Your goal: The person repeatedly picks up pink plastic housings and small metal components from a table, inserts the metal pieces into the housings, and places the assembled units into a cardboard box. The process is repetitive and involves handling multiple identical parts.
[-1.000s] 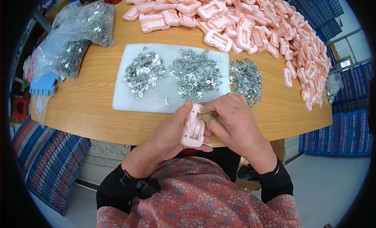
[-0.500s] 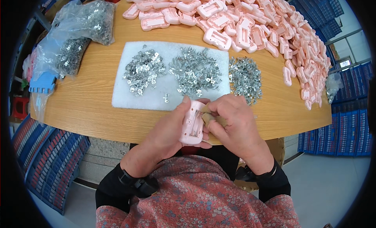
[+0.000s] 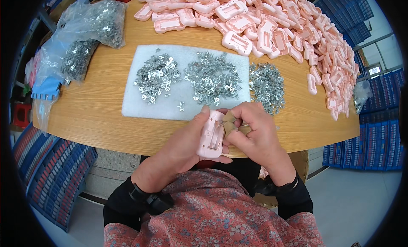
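My left hand (image 3: 180, 146) is closed around a pink plastic housing (image 3: 207, 141), with its thumb along the upper left edge. The long battery recess of the housing faces up. Over the upper right side of that recess, my right hand (image 3: 255, 130) pinches with tan coverings (image 3: 230, 122) on its thumb and forefinger. Whatever lies between those fingertips is hidden. Just beyond the hands, two heaps of small silver metal contacts, a left heap (image 3: 157, 77) and a right heap (image 3: 212, 77), lie on a white foam sheet (image 3: 140, 110).
A third heap of metal contacts (image 3: 267, 85) lies right of the foam. A large pile of pink housings (image 3: 272, 30) spreads across the table's far and right side. Clear bags of metal parts (image 3: 78, 58) and a blue plastic piece (image 3: 46, 89) lie left. Blue racks (image 3: 59, 175) stand beside the table.
The housing has tilted slightly to the right in my left hand. My right fingertips have moved a little, still pinched at the recess.
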Action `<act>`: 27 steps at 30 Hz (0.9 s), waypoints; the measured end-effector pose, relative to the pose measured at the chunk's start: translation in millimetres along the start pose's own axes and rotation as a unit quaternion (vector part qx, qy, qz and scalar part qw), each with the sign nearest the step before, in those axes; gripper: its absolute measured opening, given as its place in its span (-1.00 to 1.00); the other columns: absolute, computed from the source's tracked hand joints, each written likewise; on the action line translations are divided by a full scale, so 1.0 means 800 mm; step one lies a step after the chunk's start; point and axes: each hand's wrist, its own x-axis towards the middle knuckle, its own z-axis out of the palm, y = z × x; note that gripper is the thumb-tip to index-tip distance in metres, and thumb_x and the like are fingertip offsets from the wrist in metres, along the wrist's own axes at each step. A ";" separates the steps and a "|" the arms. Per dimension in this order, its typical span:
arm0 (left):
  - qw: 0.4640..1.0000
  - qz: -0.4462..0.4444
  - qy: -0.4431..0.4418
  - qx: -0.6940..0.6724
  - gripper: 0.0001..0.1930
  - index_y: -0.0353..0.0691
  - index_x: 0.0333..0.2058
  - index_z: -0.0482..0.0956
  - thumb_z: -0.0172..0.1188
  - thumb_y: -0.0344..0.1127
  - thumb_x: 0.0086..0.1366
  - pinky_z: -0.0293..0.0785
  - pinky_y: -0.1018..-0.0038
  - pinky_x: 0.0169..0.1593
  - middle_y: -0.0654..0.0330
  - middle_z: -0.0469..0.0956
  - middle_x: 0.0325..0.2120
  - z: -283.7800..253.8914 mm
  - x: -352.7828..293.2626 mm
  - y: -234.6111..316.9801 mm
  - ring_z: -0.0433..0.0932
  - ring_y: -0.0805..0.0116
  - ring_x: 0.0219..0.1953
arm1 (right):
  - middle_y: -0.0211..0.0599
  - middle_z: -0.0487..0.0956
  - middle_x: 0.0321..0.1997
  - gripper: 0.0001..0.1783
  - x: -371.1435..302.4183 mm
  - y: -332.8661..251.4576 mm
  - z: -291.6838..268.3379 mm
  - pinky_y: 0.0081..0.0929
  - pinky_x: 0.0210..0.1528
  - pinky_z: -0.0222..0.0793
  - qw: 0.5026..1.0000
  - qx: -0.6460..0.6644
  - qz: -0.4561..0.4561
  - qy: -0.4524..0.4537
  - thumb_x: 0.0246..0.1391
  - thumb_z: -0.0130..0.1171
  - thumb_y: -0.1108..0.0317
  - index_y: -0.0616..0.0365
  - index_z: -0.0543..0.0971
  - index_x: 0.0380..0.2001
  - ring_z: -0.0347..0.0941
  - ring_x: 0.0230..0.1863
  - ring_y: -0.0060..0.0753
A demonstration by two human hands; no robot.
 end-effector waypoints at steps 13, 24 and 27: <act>0.996 -0.045 -0.038 -0.067 -0.36 -0.21 0.00 0.44 -0.47 0.21 0.54 0.62 -0.17 -0.12 0.00 0.61 -0.38 -0.002 -0.001 0.006 0.67 0.10 -0.31 | -0.38 0.42 -0.51 -0.79 0.008 0.014 -0.001 -0.32 -0.19 0.18 0.995 -0.044 -0.084 -0.021 -0.16 0.29 0.45 0.10 0.50 -0.39 0.41 -0.39 -0.27; 0.997 -0.042 -0.028 -0.050 -0.38 -0.20 0.01 0.43 -0.48 0.19 0.54 0.65 0.01 -0.15 0.07 0.57 -0.41 0.004 -0.002 0.011 0.64 0.16 -0.37 | -0.31 0.55 -0.33 -0.72 0.003 0.013 -0.006 -0.36 -0.20 0.37 1.000 -0.012 0.015 0.013 -0.01 0.25 0.48 0.14 0.55 -0.16 0.49 -0.31 -0.30; 0.998 -0.030 -0.041 -0.022 -0.34 -0.22 0.06 0.41 -0.52 0.19 0.54 0.67 0.07 -0.15 0.02 0.59 -0.37 0.003 -0.003 0.009 0.66 0.11 -0.35 | -0.38 0.60 -0.28 -0.74 0.002 0.009 -0.005 -0.53 -0.27 0.41 0.972 0.154 0.167 -0.062 0.15 0.23 0.41 0.18 0.55 -0.08 0.49 -0.34 -0.57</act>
